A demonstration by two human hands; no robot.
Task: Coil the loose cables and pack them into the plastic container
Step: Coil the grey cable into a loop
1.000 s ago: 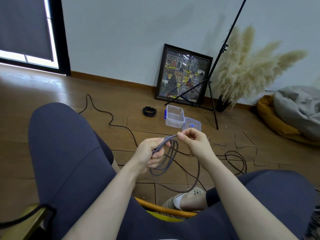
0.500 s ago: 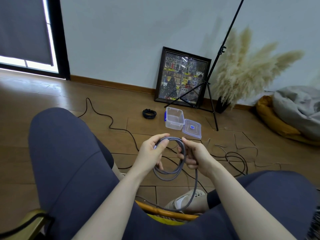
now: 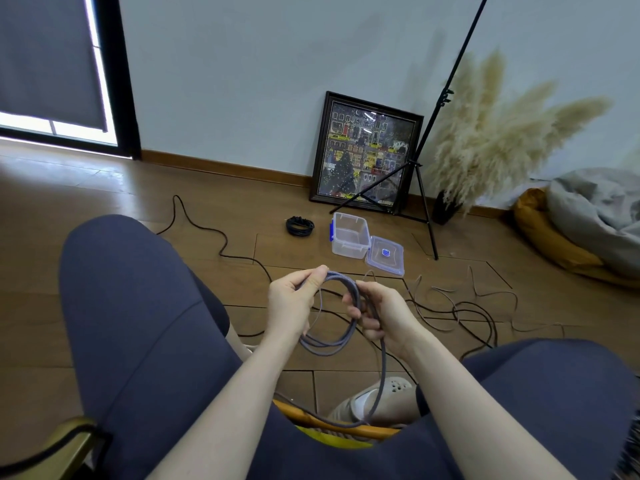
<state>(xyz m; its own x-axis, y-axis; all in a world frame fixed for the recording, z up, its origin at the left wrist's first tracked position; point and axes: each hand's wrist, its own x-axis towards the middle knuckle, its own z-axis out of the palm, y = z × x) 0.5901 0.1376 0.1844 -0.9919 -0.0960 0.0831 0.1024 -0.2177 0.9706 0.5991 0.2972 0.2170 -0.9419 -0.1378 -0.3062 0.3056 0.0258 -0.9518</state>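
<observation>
Head view: a grey cable (image 3: 332,341) is being coiled above the lap. The gathered loops are pinched at the top by the left hand (image 3: 294,306), thumb against curled fingers. The right side of the coil is gripped by the right hand (image 3: 384,317), fingers wrapped round the strand, and the uncoiled tail is fed down from this hand toward the chair edge (image 3: 332,427).

The step in hand is judged to be coiling, not packing: several loops are formed, but a length of tail is not yet taken up. For the next move, the tail must be drawn up by the right hand and laid as a further loop into the left-hand pinch, with loop size kept matched.

The plastic container (image 3: 349,237) stands open on the floor ahead, well apart from the hands, with its lid (image 3: 385,255) touching it on the right. A black coiled cable (image 3: 300,226) lies just beside it on the left. Loose cables (image 3: 460,313) are spread over the floor to the right, and a long black cable (image 3: 207,230) runs to the left.

Open room is available between the knees. The tail may catch on the chair edge or the shoe (image 3: 377,400). A tripod leg (image 3: 427,216) stands near the container.
</observation>
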